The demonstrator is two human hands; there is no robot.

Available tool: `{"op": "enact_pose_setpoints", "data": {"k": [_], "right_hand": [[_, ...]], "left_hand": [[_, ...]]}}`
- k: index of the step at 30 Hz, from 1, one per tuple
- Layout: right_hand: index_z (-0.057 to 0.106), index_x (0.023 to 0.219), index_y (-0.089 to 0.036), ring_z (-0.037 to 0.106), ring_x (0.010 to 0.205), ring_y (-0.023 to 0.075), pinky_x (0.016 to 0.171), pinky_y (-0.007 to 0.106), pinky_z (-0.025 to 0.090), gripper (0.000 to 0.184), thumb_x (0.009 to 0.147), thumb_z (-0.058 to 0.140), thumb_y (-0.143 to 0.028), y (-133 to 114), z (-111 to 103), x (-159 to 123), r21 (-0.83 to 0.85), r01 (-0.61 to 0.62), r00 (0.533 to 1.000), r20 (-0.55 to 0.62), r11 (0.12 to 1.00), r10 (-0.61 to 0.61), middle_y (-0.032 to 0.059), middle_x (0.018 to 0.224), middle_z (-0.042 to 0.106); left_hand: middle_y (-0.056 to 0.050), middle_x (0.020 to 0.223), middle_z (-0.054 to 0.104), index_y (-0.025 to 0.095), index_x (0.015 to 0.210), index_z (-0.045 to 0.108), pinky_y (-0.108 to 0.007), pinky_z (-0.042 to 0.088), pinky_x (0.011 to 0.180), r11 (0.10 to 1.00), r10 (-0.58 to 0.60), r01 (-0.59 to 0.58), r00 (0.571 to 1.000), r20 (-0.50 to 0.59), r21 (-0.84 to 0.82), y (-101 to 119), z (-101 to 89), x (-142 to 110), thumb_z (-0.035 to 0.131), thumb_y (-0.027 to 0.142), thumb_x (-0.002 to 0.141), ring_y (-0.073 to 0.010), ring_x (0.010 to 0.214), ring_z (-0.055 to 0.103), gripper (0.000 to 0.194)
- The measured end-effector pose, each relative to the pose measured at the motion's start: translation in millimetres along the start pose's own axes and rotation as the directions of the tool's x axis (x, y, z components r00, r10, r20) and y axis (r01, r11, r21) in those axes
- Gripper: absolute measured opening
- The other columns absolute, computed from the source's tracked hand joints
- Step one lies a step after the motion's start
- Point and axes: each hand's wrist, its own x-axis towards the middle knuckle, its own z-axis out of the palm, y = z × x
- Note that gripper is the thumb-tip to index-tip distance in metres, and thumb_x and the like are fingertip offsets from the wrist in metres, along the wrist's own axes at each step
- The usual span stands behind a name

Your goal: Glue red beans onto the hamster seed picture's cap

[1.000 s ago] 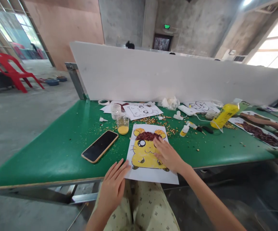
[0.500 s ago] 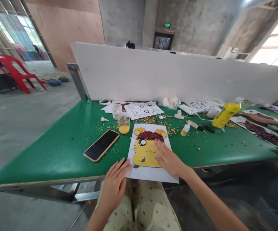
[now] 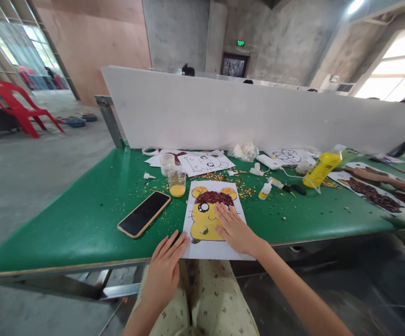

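Note:
In front of me on the green table lies a paper sheet with a hamster picture (image 3: 202,224), its body yellow and the top of its head covered in dark red grains. My right hand (image 3: 235,228) rests flat on the picture with fingers stretched, hiding part of the face and body. My left hand (image 3: 167,256) lies open at the table's front edge, fingertips at the sheet's lower left corner. Left of the sheet are a phone (image 3: 144,214) and a clear plastic cup (image 3: 177,182) with yellow grains at its bottom.
Scattered grains (image 3: 219,177) lie behind the sheet. To the right are a small glue bottle (image 3: 265,189), a yellow bottle (image 3: 322,169) and a white cable. Outline drawings (image 3: 205,162) lie near the white partition (image 3: 223,112). At far right, another person's hand (image 3: 370,174) is over a second picture.
My right hand has shifted slightly left across the picture, still flat. The left hand stays by the sheet's corner. The whole view has moved slightly.

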Motion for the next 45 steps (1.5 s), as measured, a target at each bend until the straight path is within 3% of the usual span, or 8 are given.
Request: {"op": "enact_pose_setpoints", "data": {"k": [7,14,24,45], "right_hand": [[0.02,0.146,-0.012,0.013,0.141,0.0196,0.117,0.04,0.015,0.063,0.095,0.018,-0.048,-18.6,9.0,1.1,0.074,0.102,0.994,0.02,0.992,-0.103,0.0086,0.152,0.018],[0.021,0.145,-0.006,0.014,0.141,0.0228,0.117,0.041,0.016,0.072,0.093,0.021,-0.055,-3.6,3.1,-14.6,0.032,-0.057,0.998,0.043,0.998,0.055,0.0129,0.151,0.017],[0.018,0.146,-0.008,0.01,0.141,0.0216,0.116,0.045,0.013,0.075,0.091,0.019,-0.059,28.3,-1.4,-47.5,-0.005,-0.212,0.976,0.047,0.977,0.212,0.0105,0.152,0.013],[0.013,0.147,-0.016,0.01,0.141,0.0236,0.114,0.049,0.019,0.068,0.092,0.027,-0.054,16.6,10.2,-94.2,-0.044,-0.233,0.972,-0.016,0.972,0.232,0.0062,0.152,0.018]], "left_hand": [[-0.002,0.139,0.047,0.023,0.136,0.042,-0.043,0.035,0.106,0.999,0.011,-0.011,1.0,0.002,0.042,1.1,0.7,-0.4,0.034,0.0,0.076,-0.0199,0.131,0.039,0.065],[-0.001,0.139,0.047,0.023,0.136,0.042,-0.043,0.035,0.107,1.0,0.011,-0.011,1.0,-0.01,0.011,0.3,1.1,-1.1,0.036,0.001,0.076,-0.0207,0.132,0.039,0.064],[-0.001,0.138,0.048,0.023,0.135,0.042,-0.041,0.033,0.108,1.0,0.007,-0.006,1.0,-0.027,0.028,1.5,2.1,-1.2,0.035,0.002,0.078,-0.0189,0.131,0.039,0.062],[0.001,0.14,0.046,0.02,0.135,0.041,-0.038,0.026,0.11,0.998,0.024,-0.023,0.999,-0.026,0.057,2.9,2.7,-0.8,0.032,-0.001,0.078,-0.0167,0.134,0.034,0.061]]}}
